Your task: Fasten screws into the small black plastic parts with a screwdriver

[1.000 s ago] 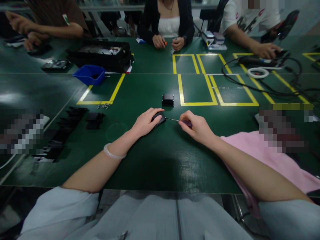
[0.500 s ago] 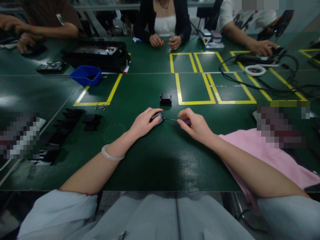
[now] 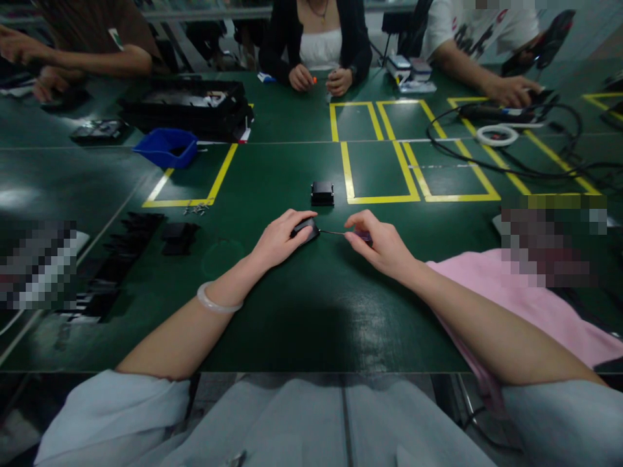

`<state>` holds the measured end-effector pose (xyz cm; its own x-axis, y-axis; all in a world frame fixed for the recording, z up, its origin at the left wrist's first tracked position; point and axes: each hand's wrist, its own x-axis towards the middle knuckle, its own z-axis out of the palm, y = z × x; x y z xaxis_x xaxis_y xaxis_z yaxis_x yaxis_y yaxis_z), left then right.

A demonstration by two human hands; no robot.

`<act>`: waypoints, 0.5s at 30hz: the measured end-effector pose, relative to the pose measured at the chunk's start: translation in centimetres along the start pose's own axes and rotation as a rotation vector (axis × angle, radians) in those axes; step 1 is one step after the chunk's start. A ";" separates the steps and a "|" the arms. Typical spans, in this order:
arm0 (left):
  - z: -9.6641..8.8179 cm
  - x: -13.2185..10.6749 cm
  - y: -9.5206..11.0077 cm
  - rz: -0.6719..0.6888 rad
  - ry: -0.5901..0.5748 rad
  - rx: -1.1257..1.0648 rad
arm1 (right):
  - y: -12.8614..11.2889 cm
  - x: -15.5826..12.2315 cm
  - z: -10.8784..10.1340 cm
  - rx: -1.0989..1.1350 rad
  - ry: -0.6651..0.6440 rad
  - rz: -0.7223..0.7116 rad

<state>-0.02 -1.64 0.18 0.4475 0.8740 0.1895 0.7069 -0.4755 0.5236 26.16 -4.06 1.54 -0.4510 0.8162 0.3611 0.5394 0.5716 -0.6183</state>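
On a green table (image 3: 292,324), a black case (image 3: 310,228) is gripped by the fingers of the left hand (image 3: 281,239). Its three o'clock edge is met by a screwdriver (image 3: 364,237) pinched in the right hand (image 3: 384,244). At one o'clock, a black block (image 3: 322,192) is seen.

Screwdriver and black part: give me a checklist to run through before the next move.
1. Left hand steadying the black part: ok, fingers and thumb are on it.
2. Right hand holding the screwdriver by its handle: ok.
3. Screwdriver tip properly seated: cannot tell, too small where it meets the part.
4. Small metal pieces gathered inside the blue tray: not ok, these lie loose outside it.
5. Pink cloth clear of the screwdriver: ok, off to the right.
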 end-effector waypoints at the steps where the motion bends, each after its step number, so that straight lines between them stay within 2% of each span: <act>1: 0.0 0.0 0.0 0.002 0.000 0.000 | 0.0 0.0 0.0 0.015 -0.012 0.008; 9: 0.1 0.1 0.0 0.001 0.003 -0.004 | 0.1 0.0 0.1 -0.008 0.059 -0.042; 15: 0.1 0.1 -0.2 0.014 0.002 -0.004 | 0.0 0.1 -0.1 0.013 0.009 0.004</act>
<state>-0.06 -1.49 0.07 0.4564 0.8674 0.1984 0.6983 -0.4874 0.5242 26.16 -3.99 1.61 -0.4426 0.8190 0.3651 0.5319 0.5676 -0.6284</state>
